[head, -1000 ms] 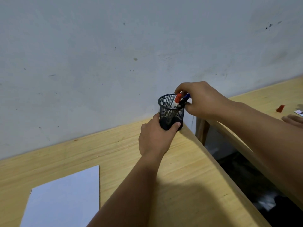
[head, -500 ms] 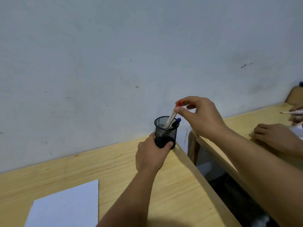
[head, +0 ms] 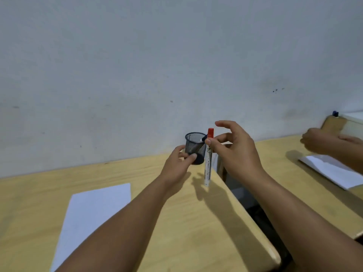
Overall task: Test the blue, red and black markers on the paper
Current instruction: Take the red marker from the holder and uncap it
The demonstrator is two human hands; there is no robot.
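My right hand point(head: 235, 152) pinches a white marker with a red cap point(head: 208, 163) just below the cap, and the marker hangs upright above the table, clear of the holder. My left hand point(head: 177, 165) grips the lower side of a black mesh pen holder point(head: 193, 143) that stands at the table's far right corner by the wall. A dark-capped marker point(head: 204, 138) leans out over the holder's rim; its colour is hard to tell. A white sheet of paper point(head: 92, 214) lies flat on the wooden table at the lower left.
The wooden table point(head: 196, 232) ends at a right edge, with a dark gap beyond. A second table point(head: 279, 165) stands to the right, where another person's hand point(head: 322, 142) rests near another sheet of paper point(head: 334, 169). A pale wall rises close behind.
My right hand has lifted the red marker fully out of the holder and moved it to the right, in front of the holder. My left hand stays on the holder.
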